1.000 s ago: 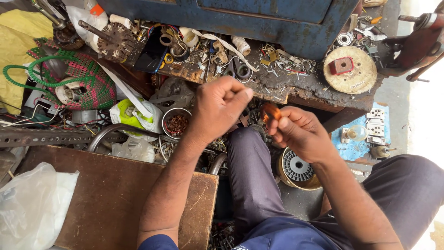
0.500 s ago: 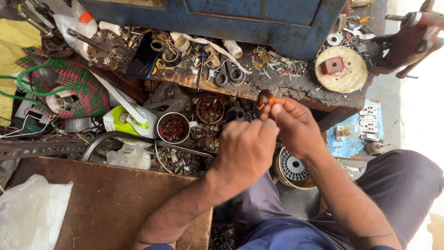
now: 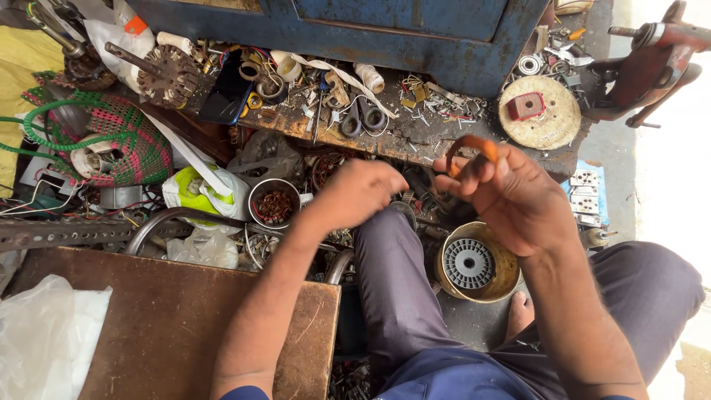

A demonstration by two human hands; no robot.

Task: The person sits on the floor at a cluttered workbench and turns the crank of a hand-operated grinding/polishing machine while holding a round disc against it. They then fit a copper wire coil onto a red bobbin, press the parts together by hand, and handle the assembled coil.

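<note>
A blue metal cabinet [image 3: 385, 30] runs across the top of the view, its upper part cut off by the frame edge. Below it and toward the left, a brown wooden board [image 3: 170, 326] fills the lower left corner, partly covered by a clear plastic bag [image 3: 44, 341] that is cut off at the edge. Directly under the cabinet lies a cluttered dark workbench ledge [image 3: 415, 144] strewn with small metal parts too small to tell apart. Below the cabinet's right end, a round brass-coloured housing [image 3: 478, 263] with a grey finned core sits on the floor, its upper right rim hidden by the right hand.

The right hand [image 3: 511, 196], below the cabinet's right half, is pinched around an orange-brown coil of wire [image 3: 470, 144]; the coil arches out above the fingertips, its lower end hidden inside the grip. The left hand [image 3: 363, 192], below the cabinet's middle, is curled into a loose fist seen from the back; whether it holds anything cannot be told. The coil lies just right of the left hand, apart from it.
</note>
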